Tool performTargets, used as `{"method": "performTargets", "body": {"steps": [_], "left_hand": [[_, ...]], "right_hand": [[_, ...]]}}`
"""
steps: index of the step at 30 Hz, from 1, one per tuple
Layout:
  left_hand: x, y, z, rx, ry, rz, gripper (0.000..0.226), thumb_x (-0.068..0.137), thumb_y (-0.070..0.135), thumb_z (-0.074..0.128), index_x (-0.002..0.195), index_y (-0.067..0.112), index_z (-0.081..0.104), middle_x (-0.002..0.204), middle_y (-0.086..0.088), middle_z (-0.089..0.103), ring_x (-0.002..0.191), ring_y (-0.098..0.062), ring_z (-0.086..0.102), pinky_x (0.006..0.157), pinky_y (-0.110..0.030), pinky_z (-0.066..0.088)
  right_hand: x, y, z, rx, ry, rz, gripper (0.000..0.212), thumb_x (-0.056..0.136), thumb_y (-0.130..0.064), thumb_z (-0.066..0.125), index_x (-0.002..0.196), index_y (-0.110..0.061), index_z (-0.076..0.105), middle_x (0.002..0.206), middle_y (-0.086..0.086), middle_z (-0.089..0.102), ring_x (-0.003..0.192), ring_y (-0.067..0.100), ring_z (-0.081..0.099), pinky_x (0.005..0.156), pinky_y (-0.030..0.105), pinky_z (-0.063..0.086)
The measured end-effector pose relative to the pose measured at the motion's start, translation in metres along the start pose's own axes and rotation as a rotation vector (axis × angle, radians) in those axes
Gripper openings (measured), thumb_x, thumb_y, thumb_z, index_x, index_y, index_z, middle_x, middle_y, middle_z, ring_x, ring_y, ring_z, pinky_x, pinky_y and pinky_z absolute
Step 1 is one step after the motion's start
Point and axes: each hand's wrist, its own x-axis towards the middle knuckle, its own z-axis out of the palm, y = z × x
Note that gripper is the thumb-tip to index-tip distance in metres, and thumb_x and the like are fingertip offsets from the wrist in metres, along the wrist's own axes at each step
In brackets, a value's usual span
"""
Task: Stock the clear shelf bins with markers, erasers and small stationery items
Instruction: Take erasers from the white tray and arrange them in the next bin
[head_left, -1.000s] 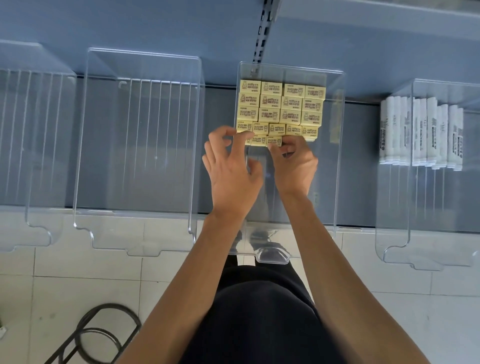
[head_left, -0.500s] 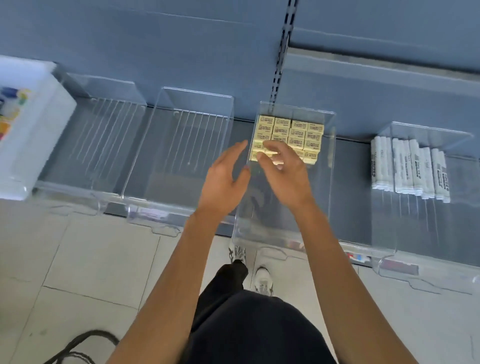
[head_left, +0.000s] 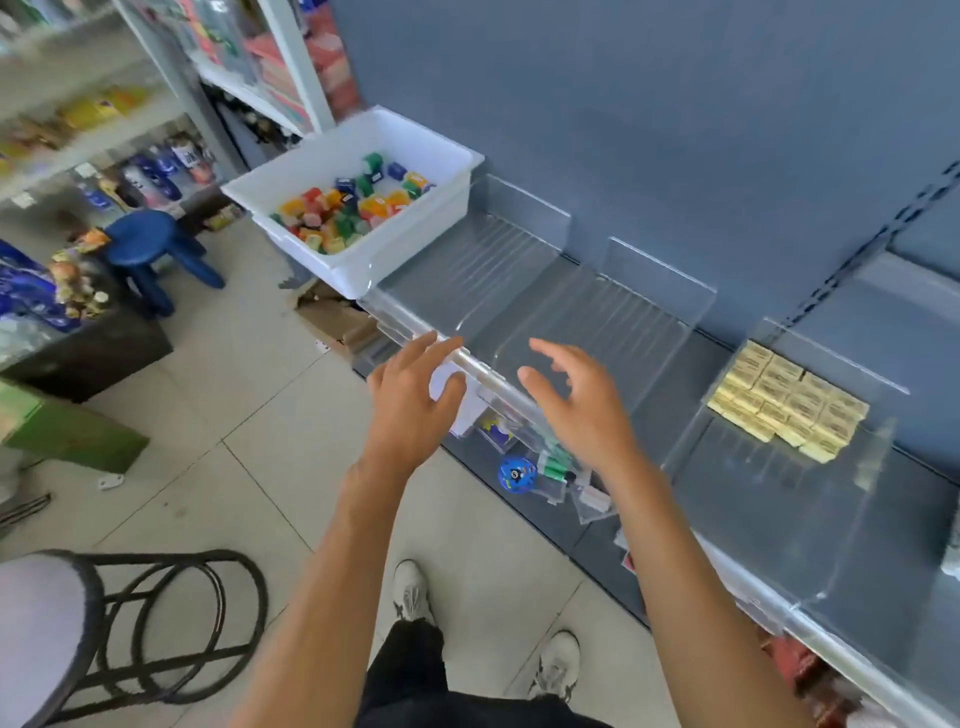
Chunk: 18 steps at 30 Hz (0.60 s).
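Head view, erasers (head_left: 789, 400) apparently stacked, well beyond right hand (head_left: 582, 410)

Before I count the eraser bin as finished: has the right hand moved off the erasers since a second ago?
Yes. The right hand has moved left, off the yellow erasers, and now hovers open by the neighbouring empty clear bin.

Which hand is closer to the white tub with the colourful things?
Left. The left hand hovers near the front corner of the white tub; the right hand is farther away, toward the yellow erasers.
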Motion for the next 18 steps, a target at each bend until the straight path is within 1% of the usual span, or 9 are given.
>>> {"method": "performTargets", "body": {"steps": [2,4,5,6,8,11,12,15,18], "left_hand": [[0.003,-0.025,-0.023,-0.049,0.032,-0.04,0.042,0.093,0.029,0.051,0.134,0.024,0.06,0.143,-0.001,0.053,0.134,-0.017,0.046,0.115,-0.044,0.03],[0.011,-0.051,-0.049,-0.082,0.047,-0.057,0.039,0.095,0.018,0.055,0.134,0.02,0.06,0.14,0.0,0.055,0.131,-0.016,0.048,0.11,-0.028,0.033],[0.018,-0.064,-0.064,-0.097,0.046,-0.064,0.04,0.095,0.019,0.055,0.135,0.02,0.059,0.139,0.001,0.055,0.13,-0.014,0.048,0.106,-0.022,0.033],[0.025,-0.077,-0.079,-0.114,0.047,-0.063,0.042,0.094,0.025,0.054,0.136,0.021,0.059,0.138,0.002,0.057,0.128,-0.013,0.049,0.104,-0.021,0.035],[0.039,-0.1,-0.109,-0.128,0.046,-0.036,0.047,0.091,0.032,0.05,0.136,0.022,0.059,0.134,0.004,0.06,0.124,-0.012,0.052,0.102,-0.024,0.039],[0.056,-0.129,-0.146,-0.139,0.053,-0.04,0.04,0.096,0.019,0.054,0.137,0.018,0.058,0.134,0.002,0.059,0.123,-0.014,0.052,0.097,-0.017,0.035],[0.062,-0.137,-0.154,-0.144,0.05,-0.043,0.04,0.097,0.018,0.054,0.137,0.019,0.057,0.135,0.002,0.058,0.124,-0.013,0.051,0.099,-0.018,0.036],[0.087,-0.16,-0.175,-0.185,0.036,-0.041,0.041,0.098,0.019,0.054,0.138,0.022,0.056,0.137,0.001,0.056,0.125,-0.013,0.051,0.105,-0.031,0.041],[0.118,-0.178,-0.187,-0.233,0.04,-0.018,0.041,0.098,0.02,0.053,0.139,0.022,0.055,0.138,0.004,0.056,0.126,-0.013,0.051,0.105,-0.033,0.042]], "right_hand": [[0.017,-0.019,0.026,-0.006,-0.03,-0.012,0.041,0.096,-0.035,0.059,0.134,-0.022,0.056,0.134,-0.005,0.056,0.122,0.012,0.051,0.106,0.032,0.039],[0.038,-0.041,0.053,-0.02,-0.059,-0.028,0.04,0.095,-0.034,0.059,0.134,-0.023,0.057,0.134,-0.005,0.056,0.121,0.011,0.051,0.106,0.033,0.04],[0.049,-0.054,0.067,-0.028,-0.063,-0.043,0.04,0.096,-0.034,0.059,0.134,-0.023,0.057,0.134,-0.004,0.056,0.121,0.01,0.051,0.105,0.032,0.041],[0.061,-0.067,0.082,-0.035,-0.066,-0.059,0.04,0.096,-0.034,0.059,0.134,-0.023,0.057,0.133,-0.004,0.056,0.119,0.01,0.051,0.104,0.031,0.041],[0.079,-0.094,0.111,-0.043,-0.076,-0.067,0.041,0.097,-0.035,0.057,0.136,-0.024,0.056,0.132,-0.004,0.056,0.117,0.008,0.05,0.099,0.027,0.041],[0.1,-0.125,0.152,-0.047,-0.096,-0.076,0.039,0.096,-0.036,0.057,0.134,-0.027,0.056,0.132,-0.006,0.055,0.118,0.008,0.049,0.095,0.025,0.039],[0.106,-0.133,0.164,-0.044,-0.097,-0.076,0.037,0.096,-0.037,0.057,0.133,-0.028,0.056,0.132,-0.007,0.055,0.118,0.007,0.05,0.094,0.024,0.039],[0.127,-0.153,0.193,-0.031,-0.08,-0.056,0.037,0.096,-0.035,0.058,0.132,-0.026,0.058,0.128,-0.01,0.056,0.114,0.005,0.05,0.092,0.021,0.04],[0.156,-0.165,0.208,-0.025,-0.048,-0.042,0.037,0.095,-0.034,0.059,0.131,-0.025,0.058,0.127,-0.011,0.057,0.114,0.004,0.051,0.093,0.019,0.043]]}}
